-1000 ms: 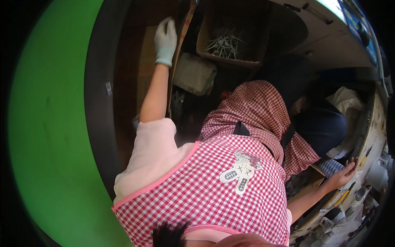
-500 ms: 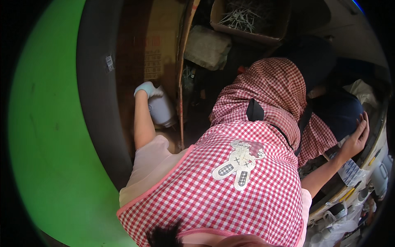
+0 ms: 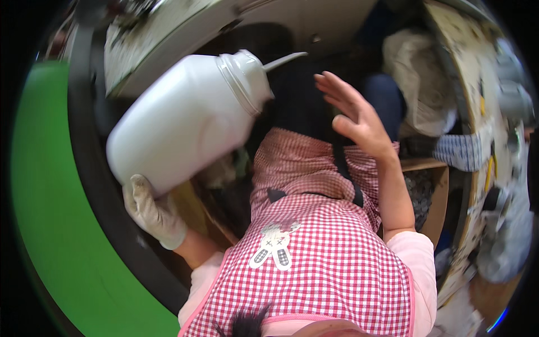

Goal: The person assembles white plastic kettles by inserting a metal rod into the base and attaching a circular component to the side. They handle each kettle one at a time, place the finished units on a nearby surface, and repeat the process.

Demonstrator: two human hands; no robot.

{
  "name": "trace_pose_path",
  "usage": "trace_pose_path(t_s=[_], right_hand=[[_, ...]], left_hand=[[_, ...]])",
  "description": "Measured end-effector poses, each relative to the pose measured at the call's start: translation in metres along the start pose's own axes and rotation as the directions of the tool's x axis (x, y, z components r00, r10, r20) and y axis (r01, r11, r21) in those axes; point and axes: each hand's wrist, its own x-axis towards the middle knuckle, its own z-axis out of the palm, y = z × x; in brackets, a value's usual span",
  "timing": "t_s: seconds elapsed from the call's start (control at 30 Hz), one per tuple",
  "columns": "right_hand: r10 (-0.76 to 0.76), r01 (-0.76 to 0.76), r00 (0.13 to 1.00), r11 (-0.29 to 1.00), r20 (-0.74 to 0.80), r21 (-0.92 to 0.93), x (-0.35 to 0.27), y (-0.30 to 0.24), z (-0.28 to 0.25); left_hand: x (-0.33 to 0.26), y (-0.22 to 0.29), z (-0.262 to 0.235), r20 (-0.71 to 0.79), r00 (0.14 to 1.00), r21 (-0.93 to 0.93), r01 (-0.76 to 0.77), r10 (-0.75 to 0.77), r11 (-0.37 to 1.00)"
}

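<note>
**A:** Only the head view here, so going off that. The left hand [image 3: 152, 212], in a whitish work glove, sits at about 8 o'clock and props a big white plastic jug [image 3: 185, 121] from underneath. The fingers are clamped up against the jug's base. The jug is lifted well up, around 10 to 11 o'clock, tipped on its side so the ribbed neck and thin spout [image 3: 283, 59] point toward 1 o'clock.

**B:** And the right hand [image 3: 353, 115]?

**A:** It's bare, near 1 o'clock, with the palm open and the fingers spread apart. It holds nothing, but it's close to the spout without touching it. Below both is the person's red-and-white checked apron [image 3: 331, 264] with a little cartoon patch [image 3: 274, 247] on the chest.

**B:** How far along would you say?

**A:** My read: the jug is picked up and tilted, so the lifting part looks done. I can't see any liquid coming out or a container under the spout, so any pouring seems not started. There's a cardboard box [image 3: 432, 191] at 3 o'clock, a messy tabletop [image 3: 477, 112] curving along the right edge, and a green surface [image 3: 50, 224] on the left.
</note>
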Motion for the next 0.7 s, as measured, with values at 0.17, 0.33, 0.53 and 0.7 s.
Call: trace_pose_path(t_s=[0.17, 0.33, 0.53, 0.7], right_hand=[[-0.185, 0.193, 0.979, 0.975, -0.082, 0.106, -0.03, -0.05, -0.042], [-0.059, 0.034, 0.986, 0.986, -0.154, -0.16, -0.049, -0.084, -0.04], [-0.339, 0.313, 0.925, 0.936, -0.171, -0.164, -0.034, -0.075, 0.01], [-0.293, 0.296, 0.953, 0.954, -0.078, 0.033, -0.049, -0.079, -0.001]], left_hand=[[-0.017, -0.06, 0.077, 0.48, 0.618, 0.229, 0.597, -0.623, 0.769], [-0.017, -0.025, 0.13, 0.612, 0.659, 0.6, -0.028, -0.436, 0.8], [-0.044, 0.0, 0.191, 0.846, 0.526, 0.311, -0.625, 0.092, 0.716], [-0.042, -0.007, 0.195, 0.739, 0.667, 0.22, -0.367, 0.091, 0.904]])
